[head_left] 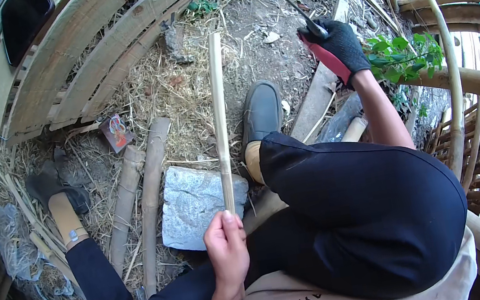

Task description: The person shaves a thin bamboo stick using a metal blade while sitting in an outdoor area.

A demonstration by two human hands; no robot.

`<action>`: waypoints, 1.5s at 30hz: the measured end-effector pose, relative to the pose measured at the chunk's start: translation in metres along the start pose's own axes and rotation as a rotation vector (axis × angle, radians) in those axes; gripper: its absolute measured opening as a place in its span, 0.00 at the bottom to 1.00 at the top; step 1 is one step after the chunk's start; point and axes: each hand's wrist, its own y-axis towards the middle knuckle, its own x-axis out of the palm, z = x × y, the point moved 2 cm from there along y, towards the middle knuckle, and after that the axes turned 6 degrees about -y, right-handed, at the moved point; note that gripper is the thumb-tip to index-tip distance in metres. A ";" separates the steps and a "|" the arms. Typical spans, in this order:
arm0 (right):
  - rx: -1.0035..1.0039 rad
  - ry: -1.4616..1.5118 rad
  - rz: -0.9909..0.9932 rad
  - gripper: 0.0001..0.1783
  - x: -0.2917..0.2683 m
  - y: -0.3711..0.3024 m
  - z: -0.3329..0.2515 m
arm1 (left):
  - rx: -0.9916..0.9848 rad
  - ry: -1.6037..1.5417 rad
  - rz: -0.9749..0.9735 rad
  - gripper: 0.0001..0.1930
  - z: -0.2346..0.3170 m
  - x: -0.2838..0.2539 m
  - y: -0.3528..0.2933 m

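My bare left hand point(227, 249) is closed round the lower end of a long, pale bamboo strip point(219, 103), which stands out away from me past a rough grey stone block point(192, 203). Out to the right, my right hand point(337, 50) wears a black and red glove. Its fingers are wrapped round the handle of a knife point(310, 24), whose thin dark blade points away and to the left. Blade and strip are apart. The glove hides most of the handle.
Two bamboo poles point(156, 194) lie left of the stone. Beyond them stands a slatted wooden panel point(76, 69) with a dark phone-like slab point(28, 23). A small printed packet point(116, 133) lies on straw. To the right are a leafy plant point(404, 58) and a bamboo frame point(448, 79).
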 end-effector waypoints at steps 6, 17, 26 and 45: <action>-0.145 0.302 -0.268 0.16 0.030 -0.059 -0.038 | -0.010 -0.034 -0.105 0.17 -0.009 0.007 0.010; -0.381 -0.079 -0.283 0.10 0.068 -0.060 -0.070 | 0.032 0.122 -0.055 0.18 -0.008 0.008 0.004; -0.299 -0.167 -0.261 0.13 0.075 -0.024 -0.057 | 0.035 0.180 -0.036 0.18 -0.012 0.006 0.004; -0.114 -0.049 -0.054 0.16 0.043 0.001 -0.015 | -0.186 -0.089 -0.272 0.15 0.001 0.000 0.018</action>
